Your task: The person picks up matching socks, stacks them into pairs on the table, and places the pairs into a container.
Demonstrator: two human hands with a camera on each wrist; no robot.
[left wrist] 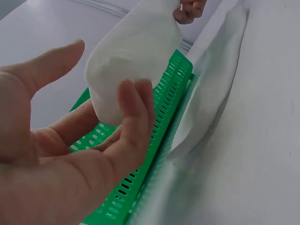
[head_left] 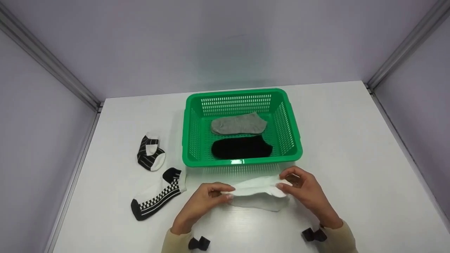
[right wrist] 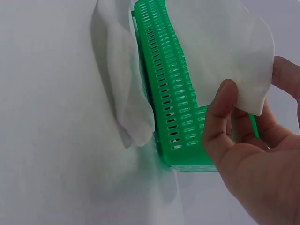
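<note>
A white ankle sock (head_left: 256,186) is stretched between my two hands above the table, in front of the basket. My left hand (head_left: 207,200) holds its left end; in the left wrist view the sock end lies between the fingers, with the thumb (left wrist: 56,65) apart from it. With fingers and thumb, my right hand (head_left: 304,189) pinches the right end. A second white sock (head_left: 258,203) lies flat on the table below, partly hidden by the first in the head view. It also shows beside the basket in the right wrist view.
Behind my hands stands a green basket (head_left: 242,162), containing a grey sock (head_left: 239,124) and a black sock (head_left: 242,147). To its left lie a folded black-and-white striped sock (head_left: 149,154) and a checkered black-and-white sock (head_left: 160,196). Walls enclose the table's back and sides.
</note>
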